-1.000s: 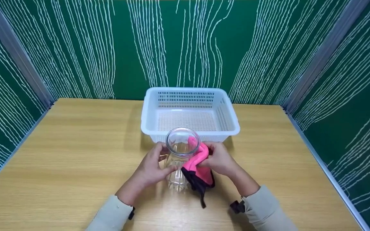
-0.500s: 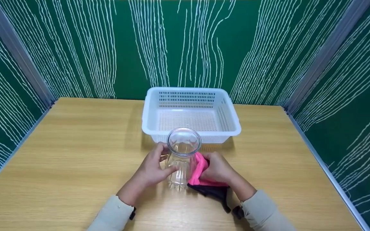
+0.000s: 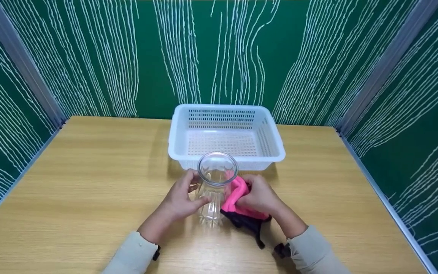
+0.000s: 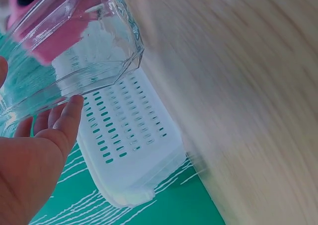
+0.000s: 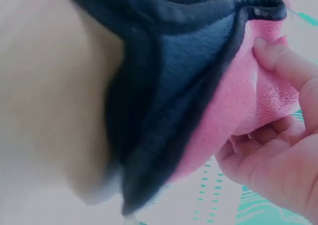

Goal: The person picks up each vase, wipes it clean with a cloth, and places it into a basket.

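Observation:
A clear glass jar [image 3: 211,203] with a round mouth stands upright in the middle of the head view. My left hand [image 3: 179,198] grips its left side, thumb toward the front. Pressed to the jar's right side is a pink cloth with black edging [image 3: 236,194], held bunched in my right hand [image 3: 261,196]. In the left wrist view the pink cloth [image 4: 62,34] shows through the faceted glass jar [image 4: 104,68]. The right wrist view has the cloth [image 5: 223,113] pinched between the thumb and fingers of the right hand [image 5: 283,160], its black underside hanging down.
Just behind the jar sits a white slotted plastic basket [image 3: 224,156], with nothing in it. Both rest on a wooden table [image 3: 101,171]. Green panels with white wavy lines [image 3: 150,68] enclose the back and sides.
The cloth and right hand slid down and right along the jar, then came back up slightly. Its black edge swung rightward. My left hand and the jar have barely moved.

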Available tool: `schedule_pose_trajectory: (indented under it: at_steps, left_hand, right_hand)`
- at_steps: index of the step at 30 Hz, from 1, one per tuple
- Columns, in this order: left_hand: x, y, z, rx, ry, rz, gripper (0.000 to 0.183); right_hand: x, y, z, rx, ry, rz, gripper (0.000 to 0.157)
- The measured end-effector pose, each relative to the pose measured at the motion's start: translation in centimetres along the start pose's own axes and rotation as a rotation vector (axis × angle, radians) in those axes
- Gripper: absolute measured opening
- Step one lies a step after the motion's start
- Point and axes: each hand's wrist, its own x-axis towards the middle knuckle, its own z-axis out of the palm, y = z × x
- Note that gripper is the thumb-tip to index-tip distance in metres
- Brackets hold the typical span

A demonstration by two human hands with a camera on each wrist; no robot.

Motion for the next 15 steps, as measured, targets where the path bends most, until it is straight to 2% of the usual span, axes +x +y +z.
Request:
schedule_pose_trajectory:
  at_steps: [3, 8, 11, 15]
  left_hand:
    - [-0.1, 0.0, 0.0, -0.008, 0.012, 0.022, 0.055]
    - [-0.2, 0.2, 0.0, -0.017, 0.011, 0.029, 0.055]
    - [-0.2, 0.4, 0.0, -0.026, -0.004, 0.018, 0.055]
    - [-0.3, 0.4, 0.1, -0.018, -0.019, -0.001, 0.056]
  right_hand:
    - [0.2, -0.7, -0.3, 0.059, 0.045, -0.050, 0.026]
    - [0.3, -1.9, -0.7, 0.271, 0.113, -0.054, 0.029]
    - [0.4, -2.4, -0.9, 0.351, 0.111, -0.063, 0.032]
    - [0.3, -2.3, -0.8, 0.387, 0.074, -0.087, 0.040]
